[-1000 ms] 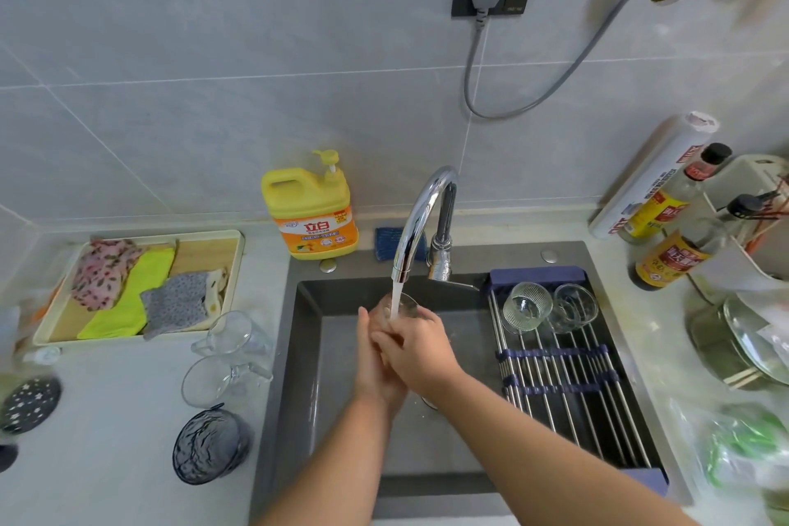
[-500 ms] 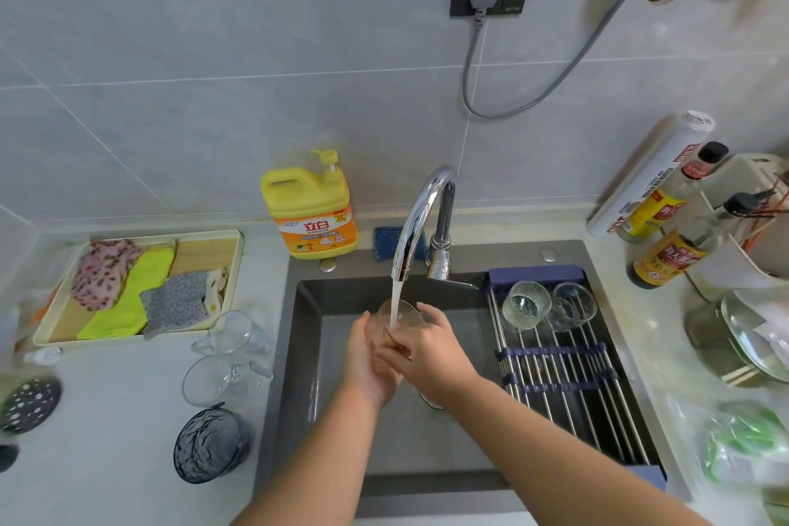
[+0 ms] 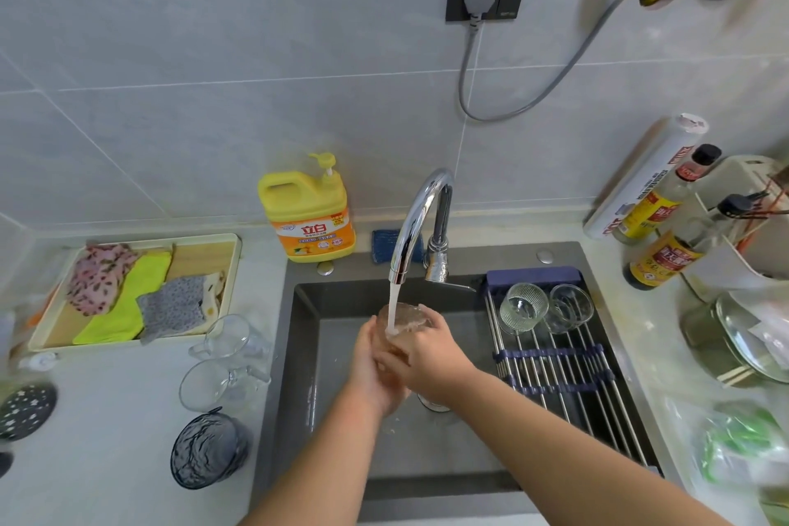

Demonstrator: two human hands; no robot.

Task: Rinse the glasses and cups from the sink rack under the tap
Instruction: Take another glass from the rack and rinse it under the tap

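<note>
one clear glass is held under the stream of the single tap, over the sink. both bare forearms reach in from six o'clock. the left hand cups the glass from nine o'clock, fingers curled round its side; the right hand grips it from three o'clock, fingers wrapped over its wall. two more sit on the sink rack at two o'clock of the hands: a ribbed glass and a plain glass. at nine o'clock, on the counter, rest a handled cup, a second handled cup and one dark blue glass.
</note>
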